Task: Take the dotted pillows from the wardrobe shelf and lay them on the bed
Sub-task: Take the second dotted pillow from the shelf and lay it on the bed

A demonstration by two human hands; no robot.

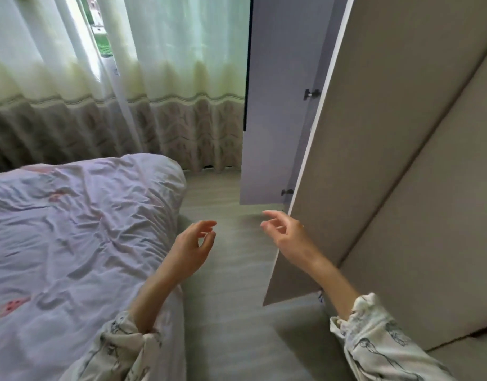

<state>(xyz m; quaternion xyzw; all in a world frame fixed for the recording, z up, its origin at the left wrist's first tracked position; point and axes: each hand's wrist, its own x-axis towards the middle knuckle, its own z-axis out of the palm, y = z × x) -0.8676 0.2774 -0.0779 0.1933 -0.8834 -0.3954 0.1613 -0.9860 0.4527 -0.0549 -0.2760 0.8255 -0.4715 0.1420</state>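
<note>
The bed [72, 229], covered in a wrinkled pale lilac sheet, fills the left of the view. An open wardrobe door [388, 160] stands at the right, seen from its beige inner face, and a second lilac door [275, 105] stands behind it. My left hand [193, 248] hovers empty over the floor by the bed's edge, fingers loosely curled. My right hand [286, 232] is empty too, fingers apart, just beside the near door's white edge. No dotted pillows and no wardrobe shelf are in view.
A strip of pale wood floor [231, 312] runs between the bed and the wardrobe doors. Long curtains [113, 105] hang along the far wall, with a narrow gap showing the window.
</note>
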